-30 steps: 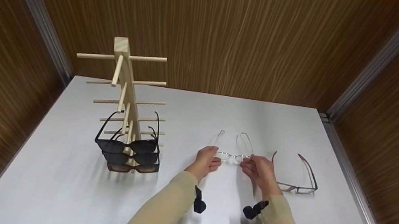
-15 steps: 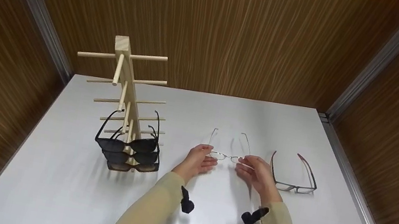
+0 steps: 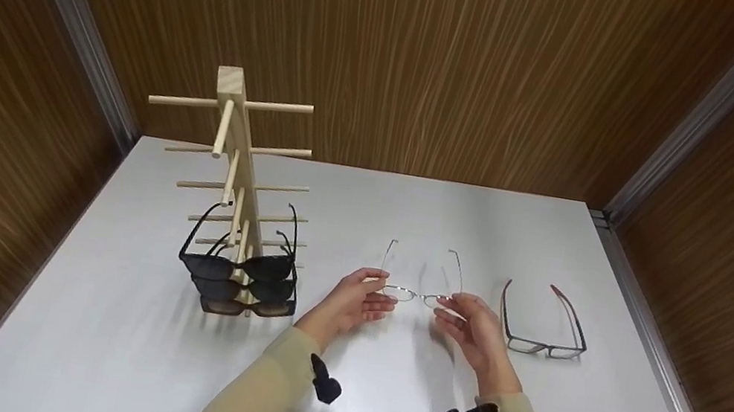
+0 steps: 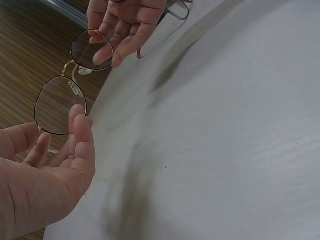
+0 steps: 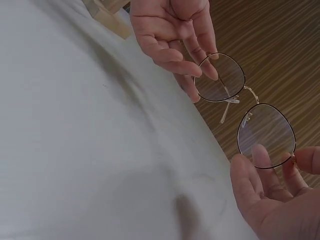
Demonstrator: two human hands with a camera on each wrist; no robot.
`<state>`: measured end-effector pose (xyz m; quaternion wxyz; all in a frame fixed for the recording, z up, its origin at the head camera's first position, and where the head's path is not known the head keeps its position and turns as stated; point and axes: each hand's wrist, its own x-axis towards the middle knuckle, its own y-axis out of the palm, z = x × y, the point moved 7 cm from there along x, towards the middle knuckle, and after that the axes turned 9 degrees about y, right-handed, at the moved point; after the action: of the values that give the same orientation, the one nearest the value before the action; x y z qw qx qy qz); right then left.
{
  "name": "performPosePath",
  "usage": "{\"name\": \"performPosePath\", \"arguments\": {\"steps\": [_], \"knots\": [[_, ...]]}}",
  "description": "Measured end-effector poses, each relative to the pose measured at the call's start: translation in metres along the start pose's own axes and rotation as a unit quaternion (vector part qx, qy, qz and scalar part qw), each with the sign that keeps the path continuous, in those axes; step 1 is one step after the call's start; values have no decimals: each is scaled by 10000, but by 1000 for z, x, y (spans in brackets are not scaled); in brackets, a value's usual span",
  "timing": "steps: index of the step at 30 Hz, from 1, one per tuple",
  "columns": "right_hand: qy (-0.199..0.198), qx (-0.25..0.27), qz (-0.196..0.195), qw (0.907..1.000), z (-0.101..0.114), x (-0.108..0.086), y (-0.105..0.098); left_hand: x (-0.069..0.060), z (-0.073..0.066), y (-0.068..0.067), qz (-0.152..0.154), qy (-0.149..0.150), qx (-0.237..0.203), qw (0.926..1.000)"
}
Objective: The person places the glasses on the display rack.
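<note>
My left hand [image 3: 354, 302] and right hand [image 3: 477, 331] hold a pair of thin metal-framed eyeglasses [image 3: 421, 296] between them, above the white table. In the head view the temples are unfolded and point away from me. In the left wrist view, the left thumb and fingers pinch the outer corner of the near round lens [image 4: 60, 102]; the other fingers spread beside it. The right wrist view has the right thumb and fingers pinching the opposite corner, next to the lens [image 5: 267, 135]. Dark rims and clear nose pads show.
Left of my hands stands a wooden peg rack [image 3: 239, 138] with several bare pegs. Three pairs of sunglasses [image 3: 269, 268] hang on its lower pegs. Dark-framed eyeglasses [image 3: 546, 347] with reddish temple tips lie unfolded on the table [image 3: 106, 356] at right. Wood-grain panels [image 3: 401, 53] enclose the table.
The eyeglasses and both hands have come a little nearer to me. My left hand has also shifted left, and its fingers look more spread. The rack and the other glasses stay put.
</note>
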<state>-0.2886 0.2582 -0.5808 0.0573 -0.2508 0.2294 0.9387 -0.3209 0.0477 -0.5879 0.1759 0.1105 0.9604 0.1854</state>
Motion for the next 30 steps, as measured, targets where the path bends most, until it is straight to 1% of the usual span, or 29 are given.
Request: {"name": "performPosePath", "arguments": {"steps": [2,6,12,17,21,24,28,30], "knots": [[-20,-8,47,10000,-2,-3,1,-3,0,-1,47,43,-22,10000],[-48,11,81,10000,-6,-7,2,-10,1,-3,117,31,-41,9999],[-205,-202,112,9995,-11,-13,4,-18,2,-7,189,87,237,9995],[-309,-120,241,9992,-13,-18,7,-25,0,-7,322,180,304,9989],[-298,-83,361,9989,-15,-22,8,-33,1,-8,436,215,327,9983],[-185,-3,429,9989,-19,-26,8,-40,3,-10,499,198,365,9979],[-45,84,534,9985,-23,-33,9,-48,3,-12,499,165,377,9979],[-45,78,617,9981,-23,-36,11,-51,2,-13,467,197,363,9981]]}}
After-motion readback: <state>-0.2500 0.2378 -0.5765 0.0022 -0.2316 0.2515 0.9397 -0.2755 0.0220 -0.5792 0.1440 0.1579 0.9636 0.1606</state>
